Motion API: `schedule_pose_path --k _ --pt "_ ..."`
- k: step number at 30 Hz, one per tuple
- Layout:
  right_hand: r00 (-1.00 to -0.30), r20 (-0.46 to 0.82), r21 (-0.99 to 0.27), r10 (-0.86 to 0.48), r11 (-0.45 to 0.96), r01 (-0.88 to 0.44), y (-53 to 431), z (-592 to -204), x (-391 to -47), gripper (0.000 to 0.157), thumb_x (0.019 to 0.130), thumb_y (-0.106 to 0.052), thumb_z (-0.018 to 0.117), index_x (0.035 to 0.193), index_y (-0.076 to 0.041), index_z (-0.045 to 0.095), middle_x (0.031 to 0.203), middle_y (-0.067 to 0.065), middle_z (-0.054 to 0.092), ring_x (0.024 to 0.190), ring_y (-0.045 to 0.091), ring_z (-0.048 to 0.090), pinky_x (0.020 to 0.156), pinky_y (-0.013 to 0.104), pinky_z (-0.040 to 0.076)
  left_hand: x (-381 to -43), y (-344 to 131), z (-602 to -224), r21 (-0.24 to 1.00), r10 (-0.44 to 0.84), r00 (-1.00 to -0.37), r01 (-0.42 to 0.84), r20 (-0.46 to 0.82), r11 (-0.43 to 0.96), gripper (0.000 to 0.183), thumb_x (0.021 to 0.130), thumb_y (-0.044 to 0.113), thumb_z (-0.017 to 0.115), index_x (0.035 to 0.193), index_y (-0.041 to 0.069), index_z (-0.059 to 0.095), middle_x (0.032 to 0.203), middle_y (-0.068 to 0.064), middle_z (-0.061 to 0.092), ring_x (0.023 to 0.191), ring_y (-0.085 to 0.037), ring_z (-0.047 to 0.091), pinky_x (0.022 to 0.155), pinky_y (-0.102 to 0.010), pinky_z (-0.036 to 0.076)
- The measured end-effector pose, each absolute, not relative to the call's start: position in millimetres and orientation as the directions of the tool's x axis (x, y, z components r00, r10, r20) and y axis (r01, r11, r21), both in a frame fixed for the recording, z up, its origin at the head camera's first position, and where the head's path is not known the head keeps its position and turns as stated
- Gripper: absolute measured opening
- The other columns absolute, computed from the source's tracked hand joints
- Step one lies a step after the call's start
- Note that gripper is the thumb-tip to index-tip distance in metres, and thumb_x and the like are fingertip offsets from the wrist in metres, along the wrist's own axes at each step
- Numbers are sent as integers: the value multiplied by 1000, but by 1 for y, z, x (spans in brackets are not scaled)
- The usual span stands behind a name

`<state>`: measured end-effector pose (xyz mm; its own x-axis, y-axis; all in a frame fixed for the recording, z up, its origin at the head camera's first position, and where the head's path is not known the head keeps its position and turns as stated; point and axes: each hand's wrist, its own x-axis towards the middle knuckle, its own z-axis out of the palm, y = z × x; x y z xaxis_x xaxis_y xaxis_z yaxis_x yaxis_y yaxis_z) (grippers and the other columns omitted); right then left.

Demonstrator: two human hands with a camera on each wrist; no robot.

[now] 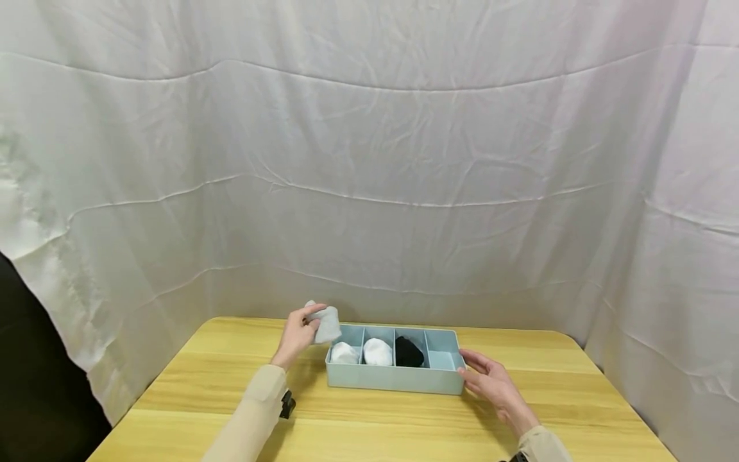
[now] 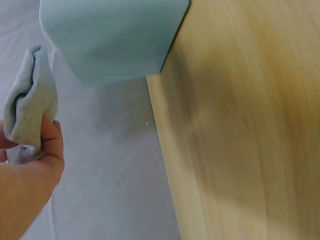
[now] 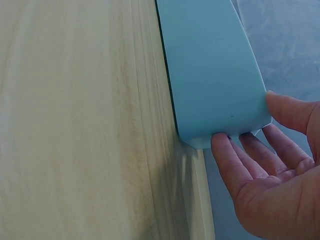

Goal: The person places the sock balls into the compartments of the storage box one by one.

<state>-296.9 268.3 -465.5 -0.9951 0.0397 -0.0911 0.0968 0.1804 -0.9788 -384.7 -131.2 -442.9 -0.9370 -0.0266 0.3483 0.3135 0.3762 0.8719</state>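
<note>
In my left hand (image 1: pixel 297 335) I pinch a folded light-grey sock (image 1: pixel 327 325) between thumb and fingers. It is held in the air by the left end of a pale blue divided box (image 1: pixel 395 378), and its layered folds show in the left wrist view. White bundles sit in the box's first compartment (image 1: pixel 344 353) and second compartment (image 1: pixel 378 352). A black bundle (image 1: pixel 408 353) lies in the third; the rightmost holds nothing. With fairly straight fingers, my right hand (image 1: pixel 491 385) touches the box's right end, its thumb at the rim in the right wrist view.
The box stands on a wood-grain table (image 1: pixel 369 427), near its back edge. Pale grey curtains (image 1: pixel 404 160) hang behind the table and at both sides. Something black (image 1: pixel 40 372) is at the far left.
</note>
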Motion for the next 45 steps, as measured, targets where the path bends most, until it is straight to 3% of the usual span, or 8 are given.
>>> schedule_pose_path --k 6,14,25,31,36,40,45 --pt "-995 -92 -980 43 175 98 270 -466 -296 55 95 -10 63 146 0 43 150 27 39 125 31 54 101 49 47 -382 -115 -444 860 -21 -921 356 390 366 36 89 -8 56 122 3 68 124 -21 65 88 -23 57 64 -22 45" --pt "-996 -87 -981 29 174 91 270 -467 -297 56 96 -11 63 146 1 42 150 28 38 127 33 52 102 49 47 -375 -97 -445 895 -2 -941 321 338 309 33 87 5 71 121 7 70 130 -18 63 108 -25 63 79 -22 51" --pt "-996 -84 -980 32 178 89 269 -465 -296 55 96 -11 62 146 1 42 150 28 38 127 32 53 101 50 47 -368 -69 -447 904 61 -925 380 376 197 32 90 6 69 122 10 69 118 -16 67 89 -18 67 67 -20 52" --pt "-995 -89 -981 37 172 94 268 -466 -296 56 95 -10 63 145 1 43 150 28 39 126 32 53 101 49 47 -368 -52 -451 891 110 -914 406 392 204 28 92 8 67 120 12 70 105 -16 68 66 -7 56 54 -20 45" --pt "-995 -85 -981 42 171 91 269 -467 -297 55 95 -10 63 145 1 44 149 27 40 124 30 55 100 48 48 -366 -39 -452 882 157 -906 419 392 214 28 94 11 66 122 14 69 105 -14 69 67 -7 57 57 -19 46" --pt "-995 -90 -982 49 165 97 268 -469 -298 54 95 -10 63 144 1 44 149 27 41 119 25 58 98 45 50 -363 -31 -450 876 182 -903 425 390 227 29 94 12 65 123 15 69 114 -13 68 76 -10 63 61 -20 49" --pt "-995 -92 -982 48 164 99 267 -469 -298 55 95 -11 64 145 1 44 149 26 40 120 25 58 98 45 50 -364 -19 -452 868 197 -894 441 402 230 28 94 12 65 121 16 70 116 -11 69 72 -7 59 59 -20 47"
